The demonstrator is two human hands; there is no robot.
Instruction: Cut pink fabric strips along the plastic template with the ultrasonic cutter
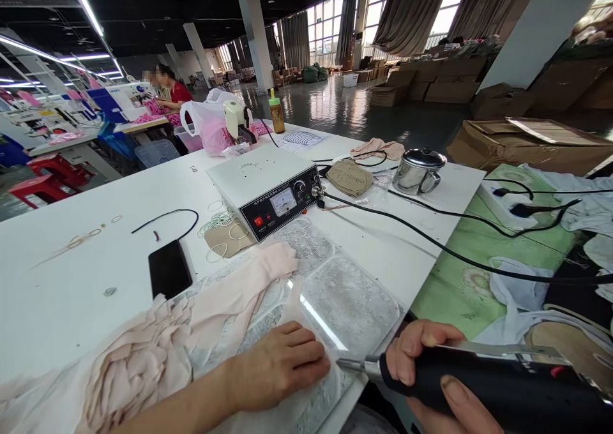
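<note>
My right hand [431, 370] is wrapped round a black handheld ultrasonic cutter [498, 383], whose slim metal tip points left. The tip is just beside the fingers of my left hand [287, 360], at the edge of a thin pale fabric strip [291, 306]. With its fingers curled together, my left hand presses this strip onto a clear, scuffed plastic sheet [354, 300]; its fingertips are partly hidden. Left of it lies a crumpled heap of pale pink fabric [143, 357], reaching up to flat folded pieces [249, 274].
Behind the sheet stands a control box [282, 191] with a dial; its black cable [431, 242] runs right. A phone [169, 268], a lidded steel mug [419, 171] and a bottle [276, 112] are on the white table. Green cloth [479, 281] adjoins it. A person in red sits farther back.
</note>
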